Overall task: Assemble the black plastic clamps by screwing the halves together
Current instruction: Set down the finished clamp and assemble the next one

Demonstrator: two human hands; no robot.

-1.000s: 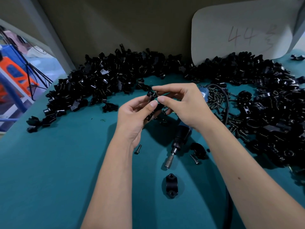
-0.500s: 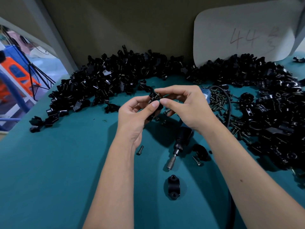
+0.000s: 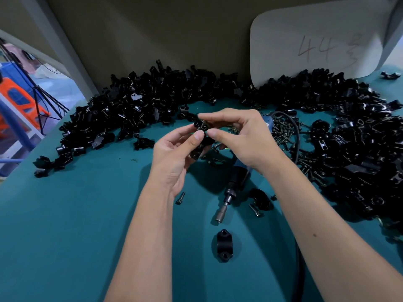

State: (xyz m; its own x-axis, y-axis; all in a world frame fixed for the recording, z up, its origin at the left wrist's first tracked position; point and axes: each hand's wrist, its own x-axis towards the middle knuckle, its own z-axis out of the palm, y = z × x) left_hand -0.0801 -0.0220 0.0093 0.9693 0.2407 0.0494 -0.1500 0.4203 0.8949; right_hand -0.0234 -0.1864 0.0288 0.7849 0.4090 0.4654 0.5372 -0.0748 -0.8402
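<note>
Clamp halves held together above the bench

Since a second ago little has shifted: left hand (image 3: 174,153) and right hand (image 3: 242,136) still pinch the clamp (image 3: 201,136); electric screwdriver (image 3: 234,188) idle at 5 o'clock, so screwing is yet to begin.

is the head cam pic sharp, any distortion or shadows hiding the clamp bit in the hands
Head view: strong wide-angle bending at the edges; dim, soft light; both hands cast a shadow on the teal table. The clamp part, pinched by left hand and right hand, is black on black, so its detail is lost.
</note>
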